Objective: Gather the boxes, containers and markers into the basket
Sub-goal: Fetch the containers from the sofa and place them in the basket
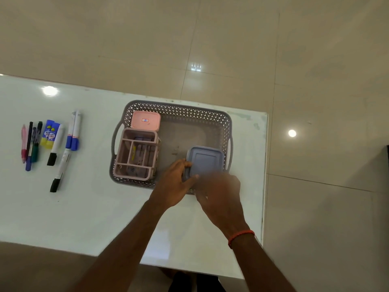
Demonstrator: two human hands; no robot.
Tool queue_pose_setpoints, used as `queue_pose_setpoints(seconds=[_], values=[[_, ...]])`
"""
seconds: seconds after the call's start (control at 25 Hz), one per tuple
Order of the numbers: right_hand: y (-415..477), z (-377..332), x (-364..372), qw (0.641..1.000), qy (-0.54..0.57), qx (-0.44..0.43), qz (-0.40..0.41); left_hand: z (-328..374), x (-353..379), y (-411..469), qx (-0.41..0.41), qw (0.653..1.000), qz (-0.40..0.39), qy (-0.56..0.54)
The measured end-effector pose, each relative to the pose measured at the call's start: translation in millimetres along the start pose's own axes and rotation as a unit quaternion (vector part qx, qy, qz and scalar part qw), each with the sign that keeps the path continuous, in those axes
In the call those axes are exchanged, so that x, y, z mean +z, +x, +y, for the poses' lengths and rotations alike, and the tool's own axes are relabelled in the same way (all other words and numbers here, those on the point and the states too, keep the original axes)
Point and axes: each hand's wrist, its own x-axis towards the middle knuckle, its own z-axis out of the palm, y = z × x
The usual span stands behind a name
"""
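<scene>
A grey lattice basket [179,109] stands on the white table. Inside it at the back left lies a pink lidded box [145,120], and in front of that a pink compartment organizer [136,153]. A blue-grey lidded container [206,161] sits in the basket's front right corner. My left hand [175,183] grips that container's left edge. My right hand [221,194] is blurred just in front of the container, over the basket's front rim; whether it touches the container is unclear. Several markers [57,144] and pens [30,144] lie at the table's left.
Two blue and yellow glue sticks [50,133] lie among the markers. The table's right edge [265,165] runs close beside the basket, with tiled floor beyond. A red thread band circles my right wrist.
</scene>
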Motion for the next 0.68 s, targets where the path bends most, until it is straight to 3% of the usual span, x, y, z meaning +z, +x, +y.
queue_pose_setpoints(seconds=[0.44,0.68], values=[[5,1,7,0.999,-0.048,-0.014,-0.008,-15,4,-12,0.037,0.993,-0.017,0.111],[-3,-8,-10,0.999,-0.036,-0.009,0.016,-7,-9,-45,0.02,0.985,0.051,0.163]])
